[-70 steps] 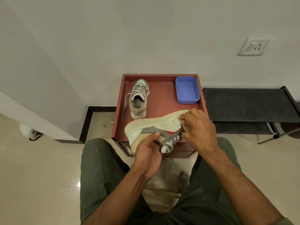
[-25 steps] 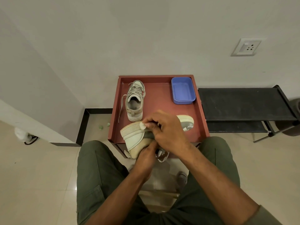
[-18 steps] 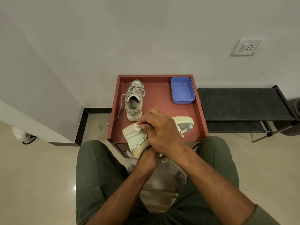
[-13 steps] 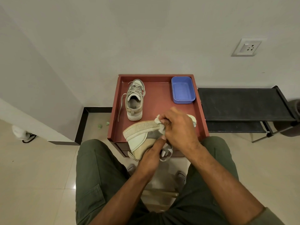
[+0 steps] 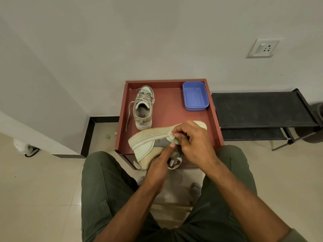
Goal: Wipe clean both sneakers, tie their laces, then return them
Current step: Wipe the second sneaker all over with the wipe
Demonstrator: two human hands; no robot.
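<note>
I hold one cream and grey sneaker [image 5: 145, 145] on its side over the front edge of the red tray table [image 5: 167, 117], sole facing away from me. My left hand [image 5: 160, 165] grips it from below near the heel and collar. My right hand [image 5: 192, 142] pinches a small white wipe [image 5: 172, 137] against the sneaker's side by the sole edge. The second sneaker [image 5: 143, 107] stands upright at the tray's back left, its laces loose, one lace trailing over the left rim.
A blue plastic tub [image 5: 195, 96] sits in the tray's back right corner. A black low rack [image 5: 262, 110] stands to the right against the wall. My knees in green trousers frame the tray's front. Small green scraps lie on the floor at left.
My right hand with the wipe has slid from the heel end rightwards along the sole edge toward the middle. The sneaker has tipped so more of its sole shows.
</note>
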